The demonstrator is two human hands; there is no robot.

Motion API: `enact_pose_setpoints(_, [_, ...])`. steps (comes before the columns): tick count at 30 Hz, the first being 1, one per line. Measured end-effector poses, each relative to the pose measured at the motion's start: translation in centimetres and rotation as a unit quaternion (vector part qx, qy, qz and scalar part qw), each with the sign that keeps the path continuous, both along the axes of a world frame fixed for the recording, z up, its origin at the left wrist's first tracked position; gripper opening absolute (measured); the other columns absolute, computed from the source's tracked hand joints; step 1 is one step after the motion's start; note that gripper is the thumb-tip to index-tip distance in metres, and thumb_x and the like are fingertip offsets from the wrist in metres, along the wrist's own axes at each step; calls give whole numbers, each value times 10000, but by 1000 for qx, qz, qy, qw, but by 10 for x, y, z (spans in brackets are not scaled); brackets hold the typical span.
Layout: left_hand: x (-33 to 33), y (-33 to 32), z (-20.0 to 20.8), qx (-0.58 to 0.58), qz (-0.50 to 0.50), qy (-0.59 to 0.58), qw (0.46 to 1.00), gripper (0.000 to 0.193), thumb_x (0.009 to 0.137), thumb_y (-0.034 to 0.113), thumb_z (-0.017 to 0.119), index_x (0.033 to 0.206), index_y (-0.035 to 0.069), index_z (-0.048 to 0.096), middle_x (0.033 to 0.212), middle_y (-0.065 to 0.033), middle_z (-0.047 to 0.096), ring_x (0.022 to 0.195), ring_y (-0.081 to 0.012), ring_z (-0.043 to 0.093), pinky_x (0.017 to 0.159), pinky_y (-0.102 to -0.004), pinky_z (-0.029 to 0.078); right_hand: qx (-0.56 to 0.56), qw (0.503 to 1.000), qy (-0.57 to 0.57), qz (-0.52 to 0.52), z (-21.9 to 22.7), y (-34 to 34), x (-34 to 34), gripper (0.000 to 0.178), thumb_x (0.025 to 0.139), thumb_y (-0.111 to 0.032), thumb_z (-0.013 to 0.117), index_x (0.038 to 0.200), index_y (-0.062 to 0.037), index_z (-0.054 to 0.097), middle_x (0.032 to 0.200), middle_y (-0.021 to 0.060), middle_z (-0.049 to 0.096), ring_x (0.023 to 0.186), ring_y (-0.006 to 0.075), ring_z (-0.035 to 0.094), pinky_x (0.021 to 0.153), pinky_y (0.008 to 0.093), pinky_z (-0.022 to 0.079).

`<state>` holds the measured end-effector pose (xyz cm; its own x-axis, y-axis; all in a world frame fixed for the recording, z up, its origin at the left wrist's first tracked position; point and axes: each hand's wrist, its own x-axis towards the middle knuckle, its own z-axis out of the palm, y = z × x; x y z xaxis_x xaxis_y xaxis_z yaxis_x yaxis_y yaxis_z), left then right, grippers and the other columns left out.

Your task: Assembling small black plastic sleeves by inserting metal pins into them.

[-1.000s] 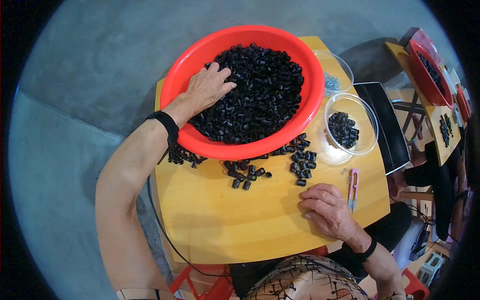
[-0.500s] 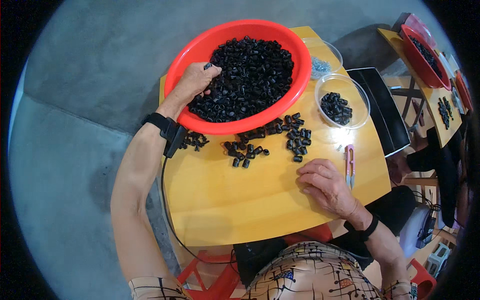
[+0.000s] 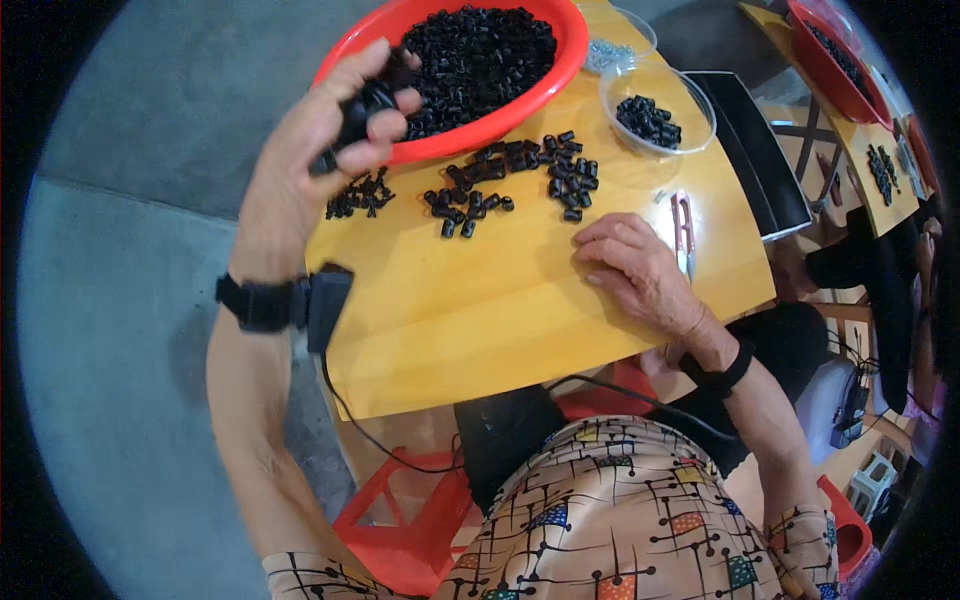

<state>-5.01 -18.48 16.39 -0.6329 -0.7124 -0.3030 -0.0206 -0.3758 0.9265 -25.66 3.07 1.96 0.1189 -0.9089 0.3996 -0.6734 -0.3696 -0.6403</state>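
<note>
My left hand [image 3: 310, 150] is raised beside the near left rim of a red basin [image 3: 470, 137], closed around several black plastic pieces [image 3: 362, 108]. They show between the thumb and fingers, smeared by motion. Small black cylindrical parts [image 3: 480, 60] of the same colour fill the basin. My right hand [image 3: 640, 270] lies relaxed on the yellow table [image 3: 480, 310], fingers resting on its surface and nothing seen in them. Close to it are pink-handled thread snips [image 3: 684, 230]. Loose black cylinders [image 3: 572, 180] are grouped between the basin and my right hand.
Small thin black pieces [image 3: 362, 195] lie below my left hand. A clear tub [image 3: 650, 125] holds black parts; another clear tub [image 3: 608, 55] behind it holds small metallic pieces. A black open box [image 3: 750, 150] stands right of the table. Cables trail from my left wrist strap [image 3: 265, 303].
My left hand has lifted out of the basin and drawn back with black pieces in its grip. The whole view has shifted, while my right hand stays on the table.
</note>
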Motion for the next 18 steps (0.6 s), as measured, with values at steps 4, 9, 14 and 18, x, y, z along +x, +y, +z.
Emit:
enact_pose_setpoints(4, [-5,67,-32,92,-72,-38,992,287,878,326,560,935,47,530,720,-56,546,451,-72,505,273,-159,310,-20,1000,9,1,-4,3,0,191,702,-44,645,882,-31,580,984,96,580,972,298,515,846,378,431])
enact_pose_setpoints(9, [-27,89,-105,-172,-57,-187,966,248,873,309,556,847,63,567,611,-21,520,436,-89,485,362,-229,363,-43,999,25,-6,-3,6,5,161,715,-61,634,863,-35,577,971,87,579,968,284,519,852,375,427])
enact_pose_setpoints(14, [-32,71,-151,-658,-29,-229,717,170,832,245,590,865,78,582,646,-91,542,560,-236,569,477,-325,452,-52,998,32,-9,-6,6,7,158,712,-60,636,854,-36,570,971,81,579,970,280,519,857,372,423])
enact_pose_setpoints(18, [-38,80,-142,-685,-49,-319,653,169,785,219,630,890,94,585,769,-119,530,679,-317,580,596,-396,484,-54,998,37,-10,-8,7,2,151,713,-64,636,844,-42,566,962,75,580,959,280,521,851,368,424])
